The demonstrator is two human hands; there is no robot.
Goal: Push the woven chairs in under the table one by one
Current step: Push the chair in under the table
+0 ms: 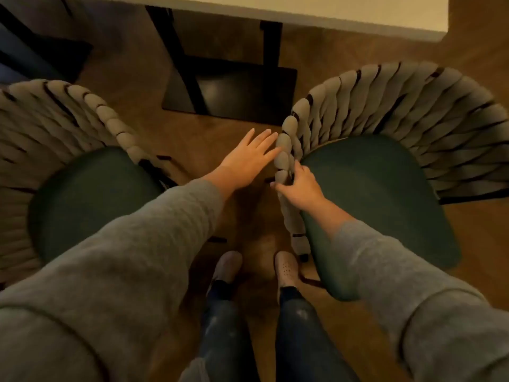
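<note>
The person wears long grey knitted sleeves (137, 244), filling both lower corners of the frame, dark blue jeans (300, 340) with pale flecks, and light perforated shoes (286, 268) at lower centre.

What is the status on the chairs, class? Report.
Right hand grips rim of right chair. Left hand open beside it. Left chair also out. Table base ahead.

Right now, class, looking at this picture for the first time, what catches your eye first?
Two grey woven-rope chairs with dark green seats flank the person, the left chair and the right chair, neither under the pale tabletop at the top. In the middle, the right-hand grip curls round the right chair's woven rim, and the left-hand grip lays straight fingers against it.
</note>
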